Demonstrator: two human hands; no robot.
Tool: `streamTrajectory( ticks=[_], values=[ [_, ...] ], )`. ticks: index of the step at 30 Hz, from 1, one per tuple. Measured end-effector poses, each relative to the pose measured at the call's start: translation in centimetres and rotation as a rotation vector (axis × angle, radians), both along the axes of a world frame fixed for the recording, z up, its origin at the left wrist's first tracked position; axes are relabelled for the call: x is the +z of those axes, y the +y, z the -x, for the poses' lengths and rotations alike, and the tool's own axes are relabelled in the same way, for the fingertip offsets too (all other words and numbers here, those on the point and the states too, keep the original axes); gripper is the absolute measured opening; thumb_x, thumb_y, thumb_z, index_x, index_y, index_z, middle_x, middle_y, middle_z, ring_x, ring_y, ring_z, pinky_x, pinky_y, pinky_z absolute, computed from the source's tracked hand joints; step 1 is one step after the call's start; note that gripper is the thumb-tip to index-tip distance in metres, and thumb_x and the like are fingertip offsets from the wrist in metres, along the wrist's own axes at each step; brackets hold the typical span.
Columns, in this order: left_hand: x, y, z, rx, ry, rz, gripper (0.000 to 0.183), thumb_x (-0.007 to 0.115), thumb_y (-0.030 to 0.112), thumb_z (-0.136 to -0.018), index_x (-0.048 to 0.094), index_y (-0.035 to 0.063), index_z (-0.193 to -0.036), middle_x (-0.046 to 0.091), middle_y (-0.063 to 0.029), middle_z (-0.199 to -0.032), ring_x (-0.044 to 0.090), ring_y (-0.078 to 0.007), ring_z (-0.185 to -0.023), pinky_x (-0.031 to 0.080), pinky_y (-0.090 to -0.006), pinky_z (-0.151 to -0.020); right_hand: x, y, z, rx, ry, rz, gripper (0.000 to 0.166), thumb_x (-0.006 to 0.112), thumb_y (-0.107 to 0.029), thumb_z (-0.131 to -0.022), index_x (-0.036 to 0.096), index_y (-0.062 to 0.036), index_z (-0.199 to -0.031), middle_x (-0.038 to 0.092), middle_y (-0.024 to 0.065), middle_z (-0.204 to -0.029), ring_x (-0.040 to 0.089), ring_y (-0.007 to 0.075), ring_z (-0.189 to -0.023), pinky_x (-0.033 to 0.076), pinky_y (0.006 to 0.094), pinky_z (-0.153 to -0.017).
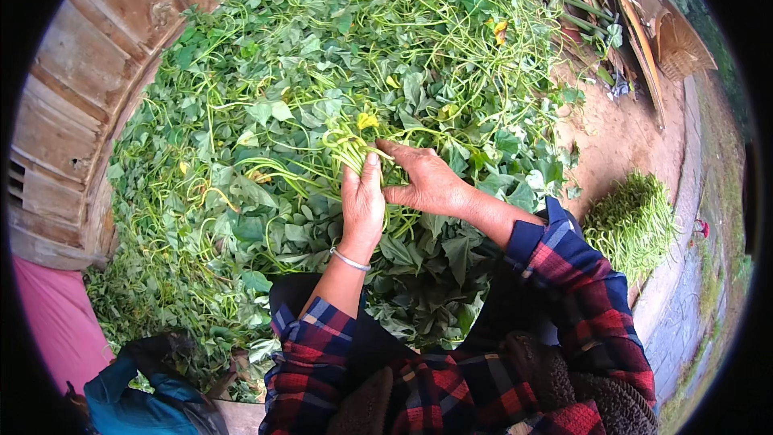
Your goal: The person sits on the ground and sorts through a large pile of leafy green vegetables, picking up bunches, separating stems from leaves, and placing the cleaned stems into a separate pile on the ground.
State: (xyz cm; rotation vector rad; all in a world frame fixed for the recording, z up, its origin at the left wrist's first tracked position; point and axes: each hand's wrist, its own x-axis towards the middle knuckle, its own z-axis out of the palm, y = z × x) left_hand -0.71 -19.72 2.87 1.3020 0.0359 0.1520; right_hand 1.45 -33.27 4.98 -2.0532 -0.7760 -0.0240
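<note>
My left hand (362, 205) grips a small bunch of pale green leaf stems (347, 148), its thumb pressed along them. Close on its right is my right hand (426, 181), with forefinger and thumb spread apart. That forefinger's tip reaches the stem ends, while the other fingers are mostly hidden. Under both hands spreads a large heap of green leafy vines (290, 103), which look like sweet potato vines. A yellow leaf (366, 121) shows just beyond the bunch.
Wooden planking (90, 90) curves along the left. Pink cloth (54, 320) and a teal garment (139, 393) are at lower left. Trimmed stems form a neat pile (631, 226) on the right, beside a concrete edge (670, 266). Wood scraps and a woven basket (682, 42) stand upper right.
</note>
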Motion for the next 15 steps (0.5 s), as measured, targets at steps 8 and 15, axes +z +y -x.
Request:
streamTrajectory(
  ticks=[8, 15],
  values=[
    [0.0, -0.5, -0.2, 0.001, 0.127, 0.048, 0.041, 0.045, 0.018, -0.095, 0.040, -0.0015, -0.130, 0.046, -0.0128, -0.129, 0.043, -0.0187, -0.118, 0.033, -0.0316, -0.101, -0.1, 0.5, 0.7, -0.057, -0.041, 0.042, 0.037, 0.069, -0.023, -0.068, 0.059, 0.0043, -0.091, 0.060, 0.0215, -0.085, 0.059, 0.0366, -0.082, 0.046, 0.0432, -0.076],
    [-0.1, -0.2, 0.7, -0.009, 0.115, 0.038, 0.046, 0.041, 0.029, -0.096, 0.045, -0.0033, -0.127, 0.048, -0.0149, -0.126, 0.046, -0.0244, -0.116, 0.036, -0.0377, -0.099, 0.8, 0.0, 1.0, 0.035, 0.213, 0.008, 0.057, 0.062, -0.031, -0.073, 0.048, 0.0098, -0.110, 0.060, 0.0254, -0.079, 0.061, 0.0365, -0.073, 0.049, 0.0429, -0.068]
  ],
)
